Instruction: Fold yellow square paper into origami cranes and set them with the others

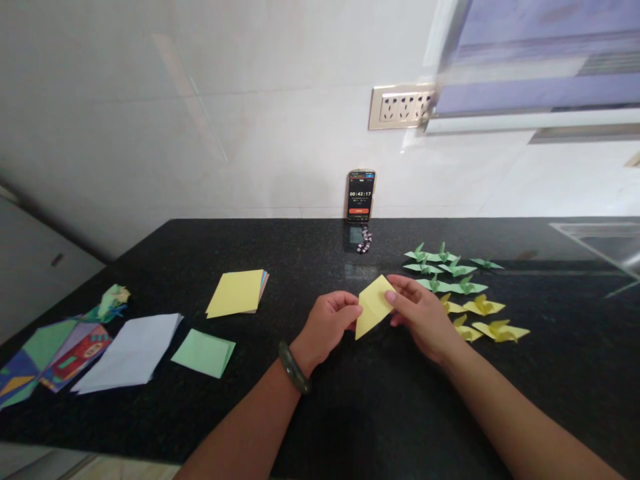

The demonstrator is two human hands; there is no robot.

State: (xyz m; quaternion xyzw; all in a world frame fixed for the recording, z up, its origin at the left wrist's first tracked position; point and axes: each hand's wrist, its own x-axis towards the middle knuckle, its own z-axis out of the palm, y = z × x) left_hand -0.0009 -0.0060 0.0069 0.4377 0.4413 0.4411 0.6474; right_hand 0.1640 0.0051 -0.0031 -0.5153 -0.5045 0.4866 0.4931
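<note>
Between my hands, above the dark countertop, is a partly folded sheet of yellow origami paper (373,305). My left hand (332,321) pinches its left edge, thumb on top. On the right edge, my right hand (416,308) grips the paper with its thumb over the front and the fingers behind. Just beyond my right hand stand several yellow paper cranes (500,330), partly covered by that hand. Farther back sit several green paper cranes (453,268). A stack of square paper with a yellow sheet on top (236,292) lies left of my left hand.
A folded green sheet (204,352), a white paper stack (131,353), a colourful packet (75,357) and crumpled paper (113,303) lie at left. A phone (361,195) showing a timer leans on the wall, its beaded strap (365,240) in front. A sink edge (595,250) is at right.
</note>
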